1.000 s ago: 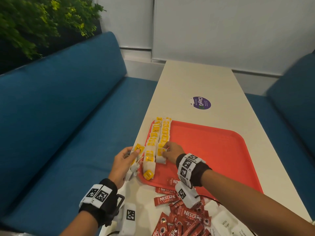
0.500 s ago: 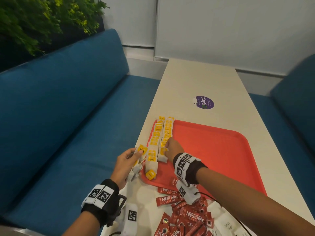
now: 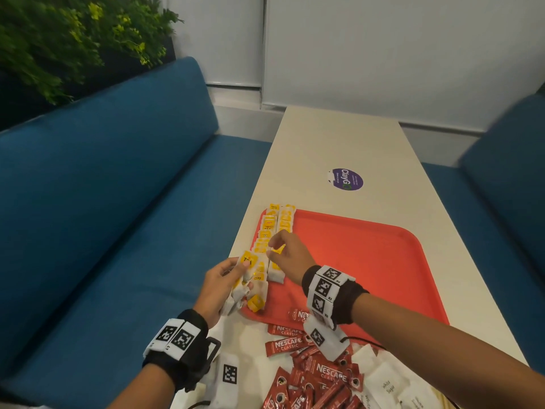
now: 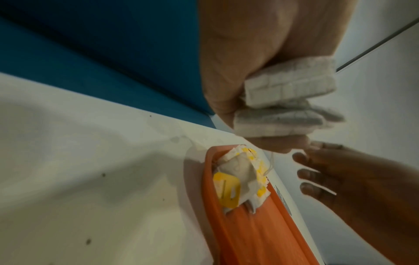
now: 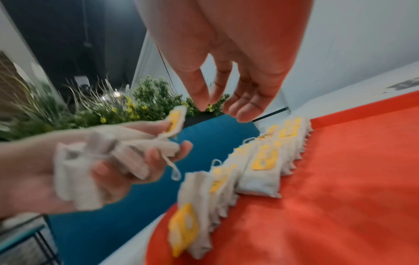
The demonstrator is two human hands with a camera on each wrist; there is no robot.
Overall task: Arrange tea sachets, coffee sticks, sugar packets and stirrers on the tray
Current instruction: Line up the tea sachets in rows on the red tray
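— What do you have in view, biggest first?

— I see blue bench seats [image 3: 97,208] on both sides of a long pale tabletop [image 3: 339,137], with a purple round sticker [image 3: 347,179] on it. Nearer me sits the red tray [image 3: 368,261], its left edge close to the tabletop's left edge.

— And the goods?

— Two rows of tea sachets [image 3: 275,228], white with yellow tags, run along the tray's left side from far to near. Off the tray, at the near end of the tabletop, lies a loose heap of red coffee sticks [image 3: 321,376], and right of those some white sugar packets [image 3: 386,385].

— Your hands?

— My left hand [image 3: 219,287] is just off the tray's near-left corner, fingers [image 5: 156,156] curled round a bundle of held sachets [image 4: 290,84], one yellow tag sticking up by the thumb. My right hand [image 3: 290,253] hovers above the sachet rows, fingers [image 5: 247,111] loosely apart and pointing down, gripping nothing that I can see. It is near the left hand, not touching it.
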